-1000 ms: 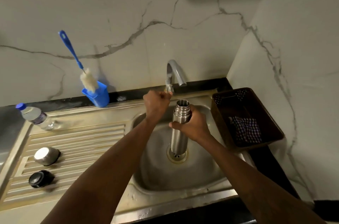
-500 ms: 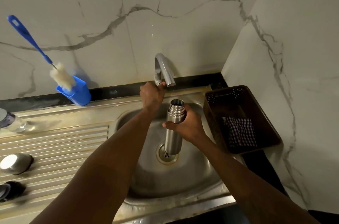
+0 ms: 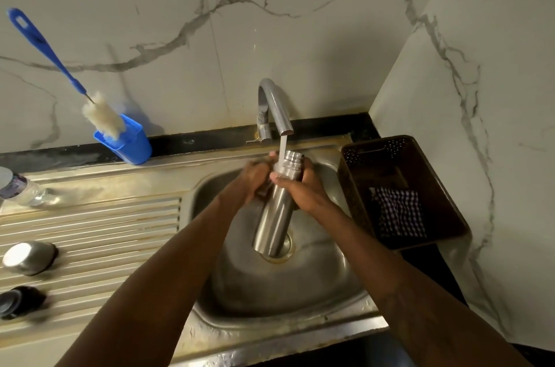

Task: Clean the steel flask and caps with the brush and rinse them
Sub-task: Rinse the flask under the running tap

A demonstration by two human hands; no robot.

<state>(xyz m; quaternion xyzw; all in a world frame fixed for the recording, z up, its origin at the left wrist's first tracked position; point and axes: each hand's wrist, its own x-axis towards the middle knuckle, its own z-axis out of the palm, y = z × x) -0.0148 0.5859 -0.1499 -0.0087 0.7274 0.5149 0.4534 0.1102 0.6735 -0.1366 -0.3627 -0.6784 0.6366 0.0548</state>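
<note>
**Steel flask [image 3: 274, 216] under running tap [image 3: 274, 105]**

Flask is tilted in the sink [image 3: 270, 294], base over the drain, mouth up. Water stream [image 3: 282, 150] lands at the threaded neck. Right hand [image 3: 301, 191]: fingers curled round the upper body. Left hand [image 3: 255, 177], slightly blurred: fingers wrapped on the opposite side near the neck. 2 caps lie on the draining surface [image 3: 105, 228], well apart from the flask: steel cap [image 3: 28, 257] and black cap [image 3: 19, 302]. Brush [image 3: 45, 48] leans head-down in the blue holder [image 3: 130, 142] at the wall.
</note>
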